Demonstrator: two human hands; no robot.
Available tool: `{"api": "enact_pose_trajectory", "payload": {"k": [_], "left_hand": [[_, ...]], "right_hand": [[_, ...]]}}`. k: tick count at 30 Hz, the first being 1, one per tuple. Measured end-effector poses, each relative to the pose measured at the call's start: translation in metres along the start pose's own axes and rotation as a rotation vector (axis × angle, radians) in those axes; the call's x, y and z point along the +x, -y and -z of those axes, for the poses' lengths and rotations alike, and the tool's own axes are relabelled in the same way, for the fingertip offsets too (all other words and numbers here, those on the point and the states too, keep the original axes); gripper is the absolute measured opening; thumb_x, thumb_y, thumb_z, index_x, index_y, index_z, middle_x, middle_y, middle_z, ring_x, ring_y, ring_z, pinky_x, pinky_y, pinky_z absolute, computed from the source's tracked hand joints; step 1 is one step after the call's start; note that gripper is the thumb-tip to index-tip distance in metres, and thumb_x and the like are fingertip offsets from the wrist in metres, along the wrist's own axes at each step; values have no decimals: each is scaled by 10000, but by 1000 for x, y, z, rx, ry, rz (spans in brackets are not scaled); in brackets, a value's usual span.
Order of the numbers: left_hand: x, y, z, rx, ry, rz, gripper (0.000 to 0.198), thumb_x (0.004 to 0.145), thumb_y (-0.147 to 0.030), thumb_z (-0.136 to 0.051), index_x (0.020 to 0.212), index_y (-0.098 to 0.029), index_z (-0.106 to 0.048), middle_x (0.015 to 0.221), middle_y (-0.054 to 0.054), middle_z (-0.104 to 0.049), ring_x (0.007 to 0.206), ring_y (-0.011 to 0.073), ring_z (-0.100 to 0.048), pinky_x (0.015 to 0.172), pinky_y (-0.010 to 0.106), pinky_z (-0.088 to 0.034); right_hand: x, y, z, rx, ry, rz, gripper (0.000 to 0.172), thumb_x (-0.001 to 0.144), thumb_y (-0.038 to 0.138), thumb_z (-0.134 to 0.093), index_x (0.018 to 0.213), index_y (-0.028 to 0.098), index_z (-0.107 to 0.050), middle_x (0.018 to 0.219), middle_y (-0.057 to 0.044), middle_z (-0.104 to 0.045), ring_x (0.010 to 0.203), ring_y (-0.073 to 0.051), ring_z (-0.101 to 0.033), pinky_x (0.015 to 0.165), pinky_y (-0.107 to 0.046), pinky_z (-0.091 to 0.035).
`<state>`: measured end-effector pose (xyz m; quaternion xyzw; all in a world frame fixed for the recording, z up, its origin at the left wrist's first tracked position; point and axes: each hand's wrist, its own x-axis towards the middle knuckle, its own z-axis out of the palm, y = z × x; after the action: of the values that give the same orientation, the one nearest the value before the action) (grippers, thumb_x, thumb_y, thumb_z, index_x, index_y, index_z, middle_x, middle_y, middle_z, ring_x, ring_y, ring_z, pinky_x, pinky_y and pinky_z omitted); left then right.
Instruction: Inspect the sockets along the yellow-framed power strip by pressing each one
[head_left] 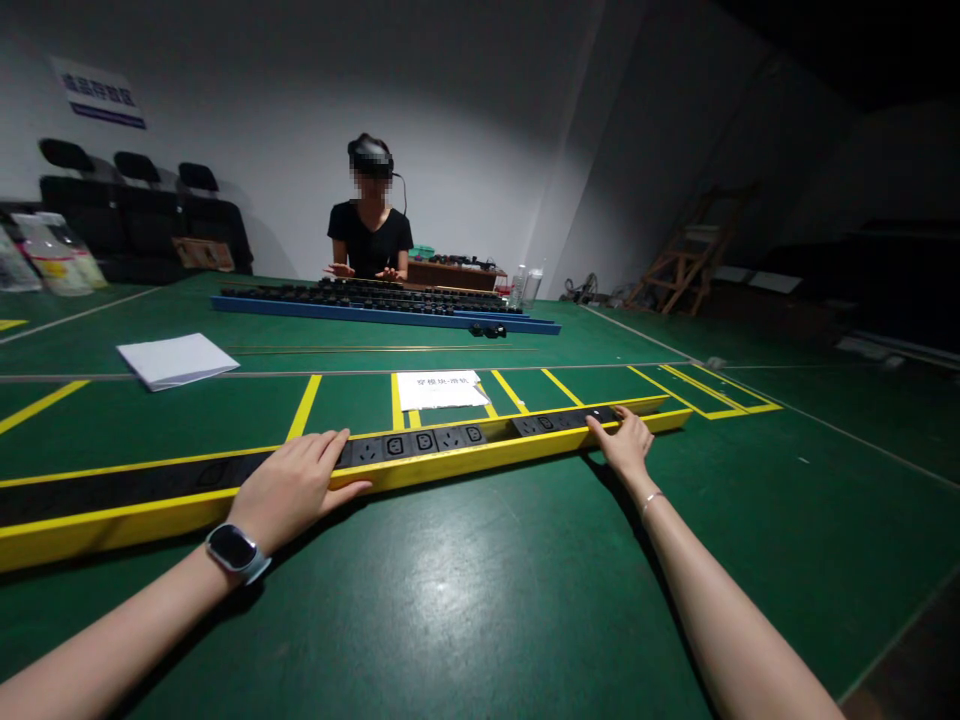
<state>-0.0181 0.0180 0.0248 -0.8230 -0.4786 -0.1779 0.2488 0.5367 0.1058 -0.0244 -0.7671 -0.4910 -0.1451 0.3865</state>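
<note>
A long yellow channel rail lies across the green table, tilted up toward the right. Black socket modules sit in its trough, with a gap between one group and the black socket module farther right. My left hand is wrapped over the rail left of the middle, fingers across the top and thumb along the near wall. Near the right end, my right hand grips the end of the right-hand module, its thumb and fingers bent around it inside the channel; the fingertips are partly hidden.
Beyond a paper label and yellow tape lines, blue rails hold black modules before a seated person. Loose black modules lie near them. A white paper stack is at left, clear bottles behind.
</note>
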Motion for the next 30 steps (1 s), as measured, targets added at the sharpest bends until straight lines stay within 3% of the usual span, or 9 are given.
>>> {"api": "enact_pose_trajectory", "payload": {"k": [9, 16, 22, 27, 30], "left_hand": [[0, 1, -1, 11, 18, 0, 771, 851, -678, -408, 1290, -58, -535, 1164, 207, -649, 1042, 324, -621, 884, 450, -501], [0, 1, 1, -14, 14, 3, 755, 852, -674, -409, 1281, -70, -549, 1158, 211, -655, 1034, 324, -630, 871, 459, -509], [1, 0, 1, -38, 2, 6, 754, 846, -669, -424, 1277, -64, -556, 1154, 216, -657, 1023, 332, -636, 872, 472, -510], [1, 0, 1, -33, 8, 8, 760, 843, -669, -431, 1282, -61, -552, 1150, 215, -657, 1021, 334, -633, 871, 469, -508], [1, 0, 1, -15, 11, 7, 771, 843, -676, -424, 1281, -53, -548, 1152, 215, -656, 1024, 330, -631, 882, 465, -503]], "right_hand": [[-2, 1, 2, 0, 50, -14, 753, 763, 724, -437, 1288, 184, -460, 1299, -175, -490, 1286, -353, -328, 1077, -550, -161], [-23, 24, 8, -9, -11, 68, 682, 898, 589, -279, 1373, 122, -425, 1451, -184, -379, 1404, -324, -205, 1124, -591, -106], [-58, 81, 15, 39, 28, 357, 520, 975, 474, -275, 1258, 137, -552, 1373, -170, -483, 1385, -313, -274, 1120, -633, -125], [-109, 150, 29, 181, 225, 710, 405, 990, 407, -356, 1325, 242, -513, 1375, -125, -499, 1365, -289, -349, 1130, -638, -153], [-125, 173, 41, 197, 315, 828, 466, 970, 429, -429, 1398, 245, -444, 1410, -123, -472, 1376, -283, -343, 1158, -604, -142]]}}
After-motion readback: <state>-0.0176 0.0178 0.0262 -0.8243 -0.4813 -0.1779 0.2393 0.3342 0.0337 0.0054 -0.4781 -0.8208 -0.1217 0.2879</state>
